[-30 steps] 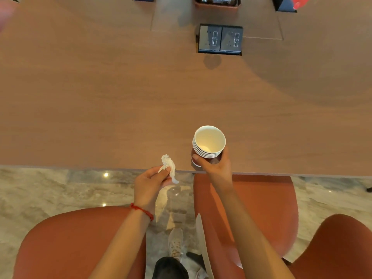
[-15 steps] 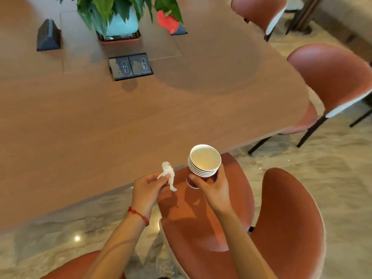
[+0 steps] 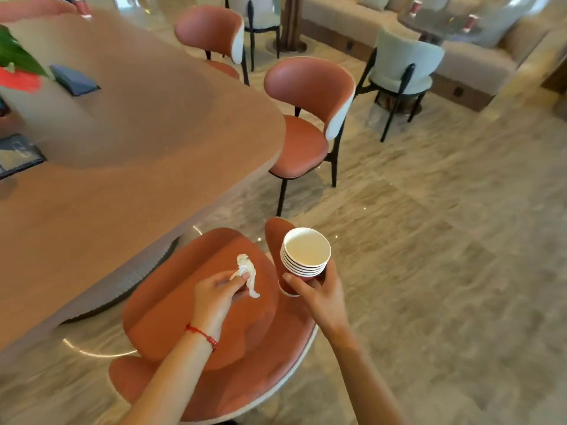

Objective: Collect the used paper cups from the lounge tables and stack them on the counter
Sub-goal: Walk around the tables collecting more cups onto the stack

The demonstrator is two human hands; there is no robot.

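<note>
Red-walled paper cups (image 3: 303,262), nested into one stack with white rims showing, are sitting in the right hand (image 3: 319,294), whose grip is wrapping the lowest cup from below and behind. The left hand (image 3: 216,294) is pinching a crumpled white napkin (image 3: 247,273) between thumb and fingertips. Both are now hanging over the seat of a rust-coloured chair (image 3: 190,329) rather than over the counter (image 3: 122,154) — a moment ago the stack was above the wood beside the power sockets, and since then the view has been swinging right, away from that surface and out toward the open floor (image 3: 445,240). The holds themselves are staying as they were; only the heading is changing.

For the task, that reads as this surface being finished and the person turning to look for the next one. Far off, near the sofa (image 3: 478,53), two small reddish shapes (image 3: 469,22) are standing on a round glass table (image 3: 441,18) — possibly more cups, though they are too small and blurred to be sure. Another cup-like thing (image 3: 82,6) is showing at the far end of the wood.
</note>
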